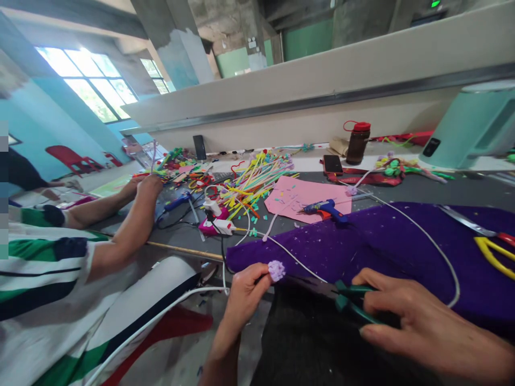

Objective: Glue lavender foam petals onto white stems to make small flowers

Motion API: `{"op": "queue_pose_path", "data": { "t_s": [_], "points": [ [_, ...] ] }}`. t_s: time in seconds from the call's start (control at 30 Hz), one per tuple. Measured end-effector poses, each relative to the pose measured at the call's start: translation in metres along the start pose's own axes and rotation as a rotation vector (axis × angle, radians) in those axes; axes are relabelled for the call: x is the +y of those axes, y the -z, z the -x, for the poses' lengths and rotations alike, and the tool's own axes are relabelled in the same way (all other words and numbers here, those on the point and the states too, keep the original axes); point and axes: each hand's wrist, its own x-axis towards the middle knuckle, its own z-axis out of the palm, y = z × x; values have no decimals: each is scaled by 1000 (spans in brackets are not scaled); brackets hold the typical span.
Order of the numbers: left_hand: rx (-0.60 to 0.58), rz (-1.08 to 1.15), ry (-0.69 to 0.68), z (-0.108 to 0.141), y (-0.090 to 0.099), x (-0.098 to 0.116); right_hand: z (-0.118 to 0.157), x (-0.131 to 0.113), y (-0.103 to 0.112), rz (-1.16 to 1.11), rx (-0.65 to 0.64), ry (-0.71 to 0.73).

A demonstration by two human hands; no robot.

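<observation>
Between the thumb and forefinger of my left hand [245, 297] is a small, fluffy lilac flower [277, 271], held near the table's front edge. My right hand [418, 319] is closed around the handles of green-handled pliers [346, 295], whose tips point left toward the flower with a gap between. Below both hands lies dark cloth over my lap. A purple cloth [362, 241] covers the table's edge just beyond them. On a pink sheet [285, 195] rests a blue glue gun [328, 209], its white cord running across the purple cloth.
Scissors [483, 228] lie at the right. Colourful pipe cleaners [257, 182] are heaped behind a power strip [217, 225]. A phone [332, 164], brown bottle [358, 143] and green kettle [462, 128] stand farther back. At left, a co-worker's hands [147, 185] work over the table.
</observation>
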Motion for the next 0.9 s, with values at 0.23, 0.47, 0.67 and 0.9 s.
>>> {"op": "queue_pose_path", "data": {
  "t_s": [0.23, 0.47, 0.67, 0.9],
  "points": [
    [50, 717, 327, 7, -18, -12, 5, 1, -3, -16, -42, -71],
    [40, 917, 402, 10, -28, -6, 3, 0, -16, 34, 51, -22],
    [66, 946, 406, 10, -31, -5, -2, -7, -17, 31, 72, 34],
    [57, 887, 365, 10, -33, -5, 0, -7, -18, -45, 82, 36]
  ]
}}
